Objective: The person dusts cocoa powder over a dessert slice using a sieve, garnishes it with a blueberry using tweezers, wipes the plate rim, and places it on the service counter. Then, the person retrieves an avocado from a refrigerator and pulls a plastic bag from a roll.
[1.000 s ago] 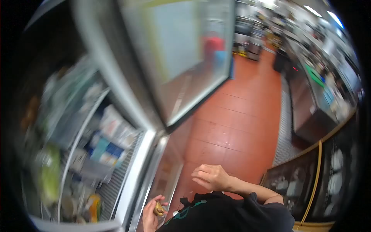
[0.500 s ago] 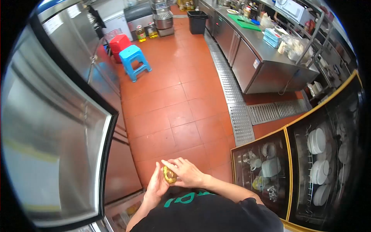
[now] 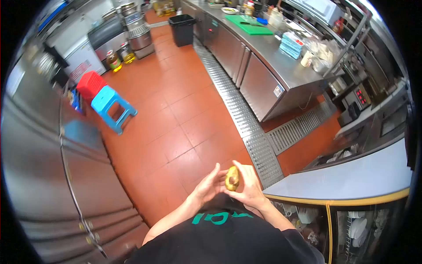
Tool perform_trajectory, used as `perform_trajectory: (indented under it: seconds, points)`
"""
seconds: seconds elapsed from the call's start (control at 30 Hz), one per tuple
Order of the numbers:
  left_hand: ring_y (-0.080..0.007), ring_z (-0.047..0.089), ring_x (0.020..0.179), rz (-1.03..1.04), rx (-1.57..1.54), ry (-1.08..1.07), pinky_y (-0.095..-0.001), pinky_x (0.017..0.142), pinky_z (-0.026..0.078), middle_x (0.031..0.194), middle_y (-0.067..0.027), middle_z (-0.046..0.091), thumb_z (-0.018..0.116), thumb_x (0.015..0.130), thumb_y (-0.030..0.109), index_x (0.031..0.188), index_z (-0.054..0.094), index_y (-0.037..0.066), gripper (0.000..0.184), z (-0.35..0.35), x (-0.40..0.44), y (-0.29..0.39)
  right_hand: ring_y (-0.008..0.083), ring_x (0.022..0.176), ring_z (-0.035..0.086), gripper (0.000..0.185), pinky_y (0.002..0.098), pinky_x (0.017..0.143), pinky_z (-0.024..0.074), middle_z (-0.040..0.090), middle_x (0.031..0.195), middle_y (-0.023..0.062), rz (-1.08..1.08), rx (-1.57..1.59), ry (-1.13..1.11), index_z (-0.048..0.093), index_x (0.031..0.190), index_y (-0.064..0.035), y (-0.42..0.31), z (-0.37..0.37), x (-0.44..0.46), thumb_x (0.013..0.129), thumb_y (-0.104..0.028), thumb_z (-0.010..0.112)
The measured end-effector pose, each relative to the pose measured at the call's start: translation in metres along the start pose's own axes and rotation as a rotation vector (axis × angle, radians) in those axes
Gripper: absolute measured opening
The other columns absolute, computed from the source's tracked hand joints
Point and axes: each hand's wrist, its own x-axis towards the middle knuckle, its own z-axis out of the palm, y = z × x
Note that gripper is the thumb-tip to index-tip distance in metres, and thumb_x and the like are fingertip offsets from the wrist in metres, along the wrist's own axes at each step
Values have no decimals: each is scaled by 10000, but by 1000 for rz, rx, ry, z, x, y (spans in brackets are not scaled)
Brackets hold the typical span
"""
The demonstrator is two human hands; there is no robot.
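A yellow-green oval piece with a round brown spot on its face, which looks like a halved avocado, is held upright in front of my chest. My right hand grips it from the right, with fingers at its top and bottom ends. On the other side, my left hand is open with its thumb raised and palm turned toward the piece. The left fingertips come up close beside it; whether they touch it I cannot tell.
Steel fridge doors line the left. A blue stool stands by a red one. On the right, a steel counter carries a green cutting board with a knife. A glass-front dish cabinet is close at my right.
My view has turned right and the open glass fridge door has left it. The right hand keeps its grip on the halved avocado, while the left hand has opened slightly away.
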Motion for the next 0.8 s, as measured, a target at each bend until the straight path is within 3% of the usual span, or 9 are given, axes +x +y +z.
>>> perform_trajectory:
  seconds: [0.17, 0.23, 0.37, 0.43, 0.57, 0.63, 0.7, 0.73, 0.8]
  points:
    - [-223, 517, 1073, 43, 355, 202, -358, 884, 429, 1180, -145, 524, 496, 865, 488, 1258, 434, 18, 616, -105, 122, 105, 317, 1015, 455, 856, 388, 905, 372, 475, 1071, 167, 291, -85, 169, 372, 1280, -16, 119, -7, 99, 553, -201, 784]
    - [-226, 482, 1124, 147, 898, 197, -365, 927, 391, 1232, -135, 502, 516, 851, 495, 1286, 416, 28, 646, -128, 152, 153, 315, 1004, 460, 811, 389, 904, 374, 475, 1059, 161, 322, -97, 156, 393, 1252, -35, 164, -7, 165, 563, -206, 784]
    - [-209, 455, 1152, -227, 575, 278, -348, 979, 336, 1268, -105, 480, 494, 876, 462, 1279, 435, 26, 596, -142, 183, 232, 316, 1020, 461, 781, 392, 908, 373, 474, 1084, 157, 314, -63, 115, 398, 1232, -52, 212, -13, 343, 578, -233, 783]
    - [-256, 446, 1171, -248, 675, 253, -360, 996, 325, 1273, -134, 476, 511, 874, 429, 1254, 473, 42, 543, -222, 212, 232, 318, 1042, 459, 790, 397, 915, 371, 472, 1106, 157, 169, 8, 78, 389, 1230, -55, 236, -8, 438, 581, -271, 785]
    - [-276, 442, 1174, -181, 818, 320, -365, 1000, 323, 1274, -148, 472, 525, 862, 428, 1245, 484, 47, 541, -282, 271, 305, 319, 1066, 451, 800, 403, 925, 365, 470, 1122, 157, 117, 52, -5, 391, 1229, -63, 290, -4, 602, 578, -306, 786]
    - [-286, 440, 1176, -127, 920, 339, -368, 1002, 322, 1275, -155, 470, 533, 857, 427, 1241, 490, 50, 540, -315, 313, 353, 314, 1072, 448, 795, 398, 931, 363, 471, 1127, 158, 75, -69, -8, 401, 1222, -71, 336, 4, 678, 579, -330, 789]
    - [-297, 438, 1177, -53, 1094, 333, -371, 1003, 322, 1275, -161, 469, 540, 851, 427, 1236, 496, 52, 540, -362, 357, 402, 309, 1068, 453, 807, 389, 930, 371, 498, 1100, 160, 168, -181, 26, 425, 1200, -72, 394, 4, 736, 554, -369, 805]
    - [-302, 437, 1178, 14, 1260, 321, -372, 1004, 321, 1276, -165, 468, 544, 848, 427, 1234, 498, 53, 539, -402, 380, 421, 305, 1045, 471, 815, 392, 919, 382, 513, 1078, 156, 270, -59, 72, 435, 1187, -71, 426, -2, 765, 532, -372, 817]
    - [-312, 435, 1180, 172, 1630, 279, -375, 1006, 321, 1276, -172, 466, 551, 842, 426, 1230, 504, 56, 538, -477, 418, 461, 302, 1038, 482, 816, 387, 899, 400, 526, 1080, 155, 423, -307, 171, 447, 1171, -66, 479, -25, 820, 519, -377, 825]
